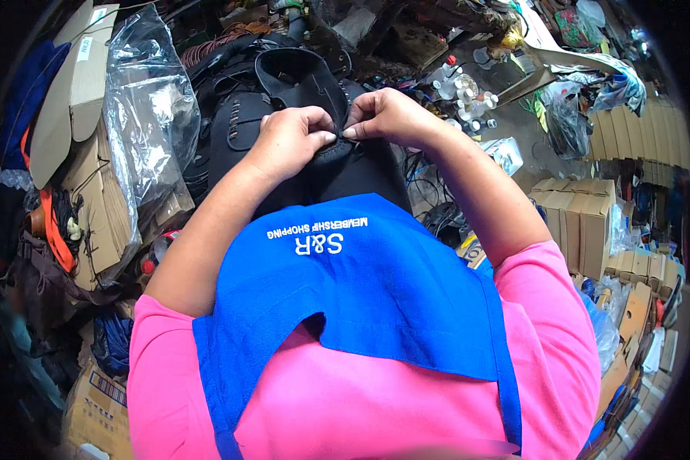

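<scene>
Two pinches—left hand (293, 139) and right hand (395, 116)—hold the black piece (308, 93); I'd keep its edges flush, tension even.

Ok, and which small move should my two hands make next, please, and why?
Perhaps hold the left hand steady and draw the right hand gently outward, to test the edge between them. Both thumbs and index fingers seem to pinch close together at the lower edge of the black looped piece; what lies between the fingertips is too small to tell.
</scene>
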`<move>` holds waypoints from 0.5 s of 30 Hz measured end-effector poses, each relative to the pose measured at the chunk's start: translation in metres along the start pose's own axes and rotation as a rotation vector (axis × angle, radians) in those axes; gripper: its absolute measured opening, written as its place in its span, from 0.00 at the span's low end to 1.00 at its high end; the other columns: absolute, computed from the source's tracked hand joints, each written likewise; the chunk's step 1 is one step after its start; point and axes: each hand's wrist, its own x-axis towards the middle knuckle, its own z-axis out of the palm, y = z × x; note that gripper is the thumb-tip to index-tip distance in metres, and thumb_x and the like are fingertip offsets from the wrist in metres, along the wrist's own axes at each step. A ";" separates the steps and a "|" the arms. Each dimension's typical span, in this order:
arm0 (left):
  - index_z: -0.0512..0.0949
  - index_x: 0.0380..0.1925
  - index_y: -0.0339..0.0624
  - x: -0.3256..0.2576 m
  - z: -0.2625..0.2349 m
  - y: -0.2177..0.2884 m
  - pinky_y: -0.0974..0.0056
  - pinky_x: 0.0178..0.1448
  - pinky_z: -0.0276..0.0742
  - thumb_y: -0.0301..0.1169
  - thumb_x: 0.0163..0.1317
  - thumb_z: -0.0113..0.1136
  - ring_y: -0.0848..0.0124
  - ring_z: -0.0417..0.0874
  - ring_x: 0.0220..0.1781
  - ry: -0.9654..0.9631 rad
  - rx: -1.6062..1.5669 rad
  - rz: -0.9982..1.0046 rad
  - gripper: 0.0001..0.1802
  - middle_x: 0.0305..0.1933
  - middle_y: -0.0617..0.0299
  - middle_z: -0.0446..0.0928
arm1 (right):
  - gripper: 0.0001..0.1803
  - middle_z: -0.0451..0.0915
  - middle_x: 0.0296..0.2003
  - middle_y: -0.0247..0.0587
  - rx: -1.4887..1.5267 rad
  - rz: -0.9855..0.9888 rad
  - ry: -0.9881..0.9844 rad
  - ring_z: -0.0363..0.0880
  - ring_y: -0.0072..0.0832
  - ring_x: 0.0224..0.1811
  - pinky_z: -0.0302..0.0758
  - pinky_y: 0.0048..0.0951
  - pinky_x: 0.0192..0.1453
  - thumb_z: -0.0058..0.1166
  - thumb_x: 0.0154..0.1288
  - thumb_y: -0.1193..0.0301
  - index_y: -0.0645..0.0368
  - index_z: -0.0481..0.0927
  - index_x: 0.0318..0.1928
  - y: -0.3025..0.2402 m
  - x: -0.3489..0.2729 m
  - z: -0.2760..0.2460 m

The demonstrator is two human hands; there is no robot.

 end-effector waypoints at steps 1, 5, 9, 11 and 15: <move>0.78 0.31 0.39 0.001 -0.005 0.001 0.62 0.43 0.74 0.27 0.53 0.64 0.69 0.80 0.35 -0.027 0.049 0.021 0.07 0.30 0.60 0.81 | 0.07 0.78 0.26 0.25 0.057 -0.029 -0.019 0.71 0.13 0.30 0.70 0.19 0.37 0.64 0.58 0.71 0.61 0.79 0.30 0.002 0.001 -0.001; 0.78 0.29 0.44 -0.017 -0.022 0.002 0.55 0.48 0.64 0.32 0.54 0.62 0.60 0.75 0.42 0.072 0.373 0.128 0.05 0.31 0.59 0.78 | 0.09 0.75 0.23 0.23 0.270 -0.010 -0.029 0.69 0.13 0.27 0.65 0.18 0.32 0.64 0.58 0.69 0.58 0.78 0.28 0.014 -0.008 -0.022; 0.77 0.32 0.44 -0.025 -0.018 0.012 0.51 0.48 0.68 0.30 0.58 0.58 0.56 0.78 0.43 0.033 0.382 0.096 0.04 0.32 0.56 0.80 | 0.11 0.77 0.32 0.27 0.455 -0.062 -0.090 0.72 0.15 0.36 0.69 0.20 0.42 0.65 0.58 0.66 0.59 0.80 0.35 0.035 -0.007 -0.014; 0.77 0.32 0.43 -0.020 -0.016 0.012 0.50 0.48 0.70 0.30 0.58 0.57 0.54 0.79 0.42 -0.001 0.320 0.058 0.04 0.33 0.54 0.80 | 0.11 0.75 0.34 0.27 0.289 -0.141 0.000 0.72 0.15 0.37 0.68 0.20 0.44 0.64 0.59 0.67 0.59 0.80 0.37 0.034 -0.011 -0.007; 0.76 0.34 0.40 -0.012 -0.012 0.008 0.50 0.47 0.74 0.29 0.59 0.56 0.51 0.81 0.42 -0.045 0.208 0.035 0.06 0.33 0.49 0.80 | 0.11 0.71 0.36 0.30 0.021 -0.163 0.107 0.71 0.18 0.39 0.69 0.21 0.45 0.66 0.57 0.67 0.59 0.82 0.37 0.027 -0.025 -0.001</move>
